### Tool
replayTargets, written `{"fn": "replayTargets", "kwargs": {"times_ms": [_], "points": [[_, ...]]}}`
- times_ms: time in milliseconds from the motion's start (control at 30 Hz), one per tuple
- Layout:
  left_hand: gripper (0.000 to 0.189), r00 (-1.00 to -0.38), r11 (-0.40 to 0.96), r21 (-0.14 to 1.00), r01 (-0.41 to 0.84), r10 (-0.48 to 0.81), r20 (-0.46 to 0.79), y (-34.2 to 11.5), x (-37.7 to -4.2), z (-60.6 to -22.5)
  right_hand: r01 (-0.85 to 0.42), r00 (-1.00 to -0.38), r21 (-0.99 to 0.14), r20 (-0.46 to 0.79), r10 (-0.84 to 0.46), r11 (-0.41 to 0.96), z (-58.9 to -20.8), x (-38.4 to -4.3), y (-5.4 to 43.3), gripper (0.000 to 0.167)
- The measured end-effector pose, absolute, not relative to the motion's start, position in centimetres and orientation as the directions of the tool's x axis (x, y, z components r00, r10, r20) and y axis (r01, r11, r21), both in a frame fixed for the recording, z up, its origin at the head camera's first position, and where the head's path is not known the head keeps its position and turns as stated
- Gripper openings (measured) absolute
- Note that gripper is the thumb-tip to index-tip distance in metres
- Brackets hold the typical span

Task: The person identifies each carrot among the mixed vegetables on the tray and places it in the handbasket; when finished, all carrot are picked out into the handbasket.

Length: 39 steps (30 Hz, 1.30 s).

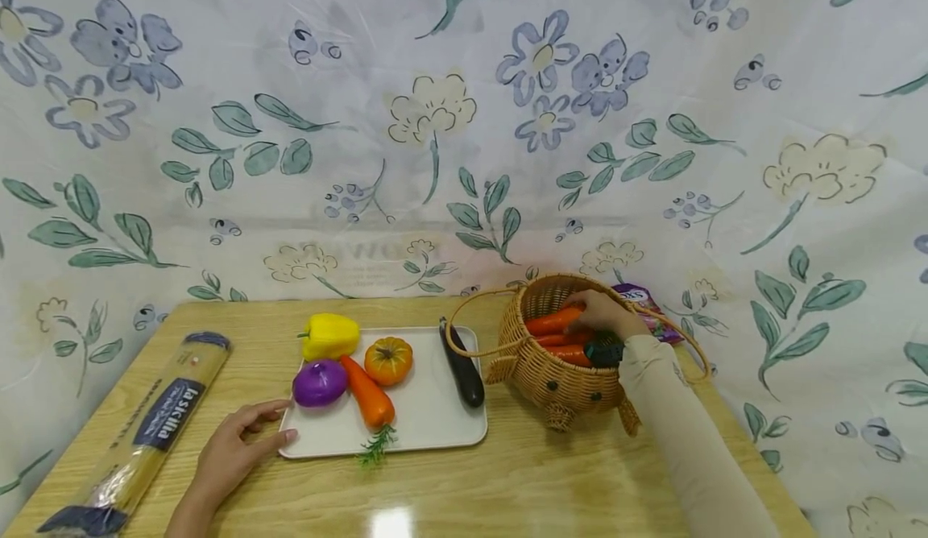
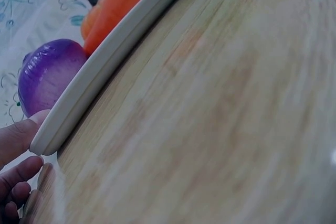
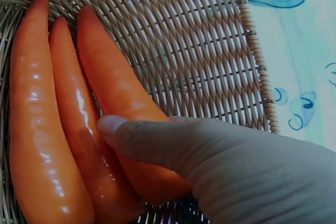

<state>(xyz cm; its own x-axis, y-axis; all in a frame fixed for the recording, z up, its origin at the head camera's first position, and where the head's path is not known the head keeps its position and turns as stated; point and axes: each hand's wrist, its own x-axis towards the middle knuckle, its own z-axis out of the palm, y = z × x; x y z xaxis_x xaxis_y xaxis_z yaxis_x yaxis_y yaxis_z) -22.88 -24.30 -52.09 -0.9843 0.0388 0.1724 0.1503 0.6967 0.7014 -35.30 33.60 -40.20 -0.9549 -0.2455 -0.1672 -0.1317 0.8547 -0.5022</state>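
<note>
My left hand (image 1: 235, 449) pinches the near-left corner of a white tray (image 1: 428, 429), thumb at the rim and fingers outside. On the tray lie a yellow bell pepper (image 1: 331, 337), a purple onion (image 2: 50, 74), an orange carrot (image 1: 368, 393), a small pumpkin (image 1: 388, 361) and a dark eggplant (image 1: 462, 369). My right hand (image 1: 605, 315) reaches into a wicker basket (image 1: 551, 389) with animal features. Inside are three orange carrots. The right thumb lies across the rightmost carrot (image 3: 113, 80) in the right wrist view, gripping it; the other fingers are hidden.
A packet of spaghetti (image 1: 155, 425) lies on the wooden table (image 1: 326, 498) at the left. Behind the basket is a purple snack bag (image 1: 652, 312), partly covered by the right arm. A floral curtain (image 1: 362, 159) hangs along the table's back edge. The basket's handles stick out sideways.
</note>
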Motion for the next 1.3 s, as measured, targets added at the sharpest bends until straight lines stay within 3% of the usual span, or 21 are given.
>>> {"fn": "replayTargets", "kwargs": {"times_ms": [200,567,833,1067,1300], "points": [[0.049,-0.981,0.681,0.713,0.163,0.035,0.191,-24.4,-22.6,-51.8,-0.167,-0.957,-0.553,-0.107,-0.268,0.816,-39.6,-35.2,33.0,0.046],[0.05,-0.989,0.704,0.7,0.122,0.027,0.145,-24.4,-22.7,-52.0,-0.225,-0.936,-0.46,-0.141,-0.321,0.859,-34.9,-34.7,30.5,0.046],[0.05,-0.984,0.698,0.702,0.144,0.029,0.174,-24.8,-22.7,-51.9,-0.352,-0.908,-0.553,0.006,-0.419,0.755,-32.0,-31.7,26.2,0.037],[0.05,-0.989,0.679,0.722,0.131,0.038,0.143,-24.7,-23.1,-51.7,-0.439,-0.889,-0.604,0.185,-0.419,0.665,-32.4,-28.4,21.1,0.03],[0.049,-0.987,0.681,0.721,0.133,0.029,0.155,-25.0,-23.0,-52.0,-0.417,-0.893,-0.694,0.193,-0.407,0.587,-35.6,-25.3,14.2,0.029]]}}
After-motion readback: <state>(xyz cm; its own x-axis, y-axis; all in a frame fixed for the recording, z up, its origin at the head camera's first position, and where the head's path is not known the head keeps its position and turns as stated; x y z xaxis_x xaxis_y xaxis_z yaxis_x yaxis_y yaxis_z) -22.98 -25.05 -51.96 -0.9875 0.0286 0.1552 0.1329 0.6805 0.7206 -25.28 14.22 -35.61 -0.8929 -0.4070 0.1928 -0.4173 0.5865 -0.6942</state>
